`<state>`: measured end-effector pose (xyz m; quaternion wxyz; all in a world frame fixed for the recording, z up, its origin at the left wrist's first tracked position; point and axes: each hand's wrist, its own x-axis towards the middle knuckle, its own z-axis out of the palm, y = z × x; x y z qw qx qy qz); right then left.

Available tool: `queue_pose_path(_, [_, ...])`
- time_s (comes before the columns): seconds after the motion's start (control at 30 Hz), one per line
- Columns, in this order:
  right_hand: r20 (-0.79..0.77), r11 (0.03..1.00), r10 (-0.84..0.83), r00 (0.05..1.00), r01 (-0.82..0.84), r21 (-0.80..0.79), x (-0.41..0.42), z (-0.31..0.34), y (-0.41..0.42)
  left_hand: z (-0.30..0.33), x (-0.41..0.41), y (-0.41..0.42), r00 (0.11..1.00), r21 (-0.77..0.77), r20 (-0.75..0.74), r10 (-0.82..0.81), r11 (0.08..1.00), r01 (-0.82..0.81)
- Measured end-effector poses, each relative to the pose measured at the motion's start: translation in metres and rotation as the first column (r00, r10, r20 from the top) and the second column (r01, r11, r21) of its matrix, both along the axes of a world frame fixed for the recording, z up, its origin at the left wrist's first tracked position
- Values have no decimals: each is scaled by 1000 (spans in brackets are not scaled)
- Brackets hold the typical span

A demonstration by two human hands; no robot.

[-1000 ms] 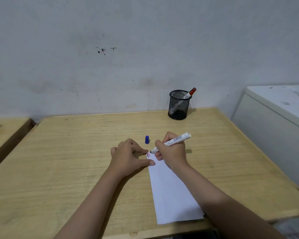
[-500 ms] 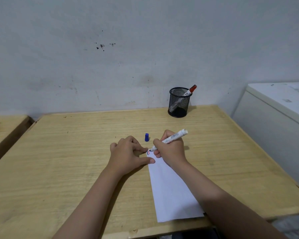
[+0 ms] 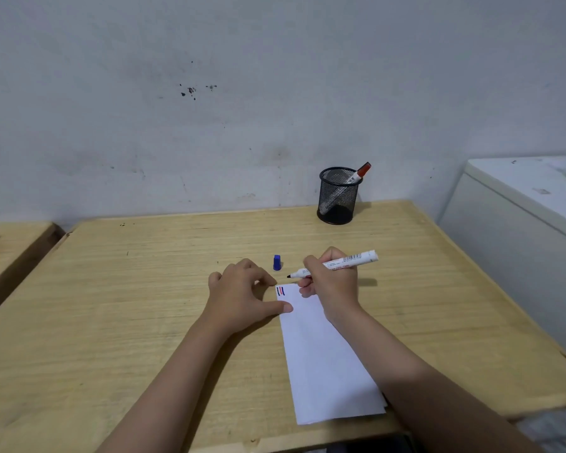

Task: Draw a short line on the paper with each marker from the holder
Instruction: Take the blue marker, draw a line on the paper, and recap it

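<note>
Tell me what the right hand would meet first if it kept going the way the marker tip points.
The right hand aims the marker tip left, slightly away. The blue cap lies nearest that line, though the raised tip might pass beside it; depth is unclear. The left hand sits just nearer.

Both forearms were bare to the frame's lower edge, with no sleeve showing. The left hand (image 3: pixel 242 295) and right hand (image 3: pixel 332 286) wore no rings, watch or gloves.

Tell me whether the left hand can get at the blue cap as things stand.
Probably yes. The blue cap stands on bare table just beyond the left hand, with nothing between them. That hand only presses the paper, so it would have to let go.
</note>
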<state>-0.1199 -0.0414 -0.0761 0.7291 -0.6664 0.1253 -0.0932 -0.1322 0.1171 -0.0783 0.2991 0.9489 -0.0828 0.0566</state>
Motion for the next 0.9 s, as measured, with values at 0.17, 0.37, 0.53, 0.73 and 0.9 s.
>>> queue_pose_path(0.17, [-40, 990, -1, 999, 6, 142, 1, 3, -4, 12, 9, -3, 998, -193, -52, -37, 981, 26])
queue_pose_path(0.37, [-55, 966, 9, 998, 5, 259, 1, 10, -8, 15, 43, -12, 993, -48, -19, -119, 992, 118])
queue_pose_path(0.53, [18, 952, -20, 1000, 13, 306, 0, 31, -13, 27, 40, -13, 997, -284, -46, -68, 958, 53])
queue_pose_path(0.73, [238, 972, -29, 971, -28, 233, -20, 60, -19, 52, 10, -12, 979, -763, -94, -183, 644, 47])
queue_pose_path(0.9, [363, 994, -3, 932, -38, 104, -43, 80, -16, 70, -14, -20, 956, -856, -121, -267, 516, 35])
